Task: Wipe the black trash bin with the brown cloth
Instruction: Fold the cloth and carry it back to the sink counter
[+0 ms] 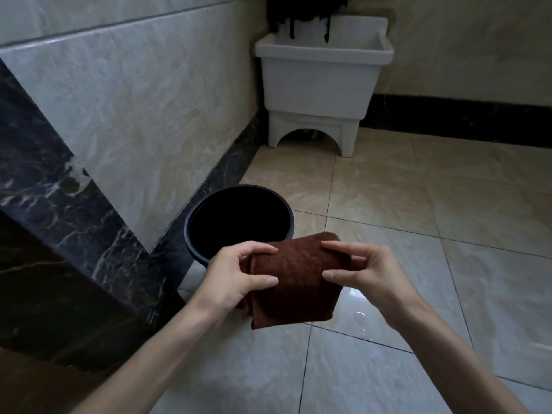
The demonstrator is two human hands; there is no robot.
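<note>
A folded brown cloth [295,279] hangs in the air between both hands, in front of and above the bin. My left hand [236,279] pinches its left edge between thumb and fingers. My right hand [367,273] pinches its right edge the same way. The black trash bin [239,222] stands upright on the tiled floor just behind the cloth, close to the wall's dark skirting. Its round rim and dark inside show; its near wall is hidden by my left hand and the cloth.
A white mop sink [324,82] on short legs stands in the far corner, with a black mop head [301,13] hanging over it. A dark marble block [59,249] juts out at the left. A wet patch [358,309] glistens on the floor tiles under the cloth.
</note>
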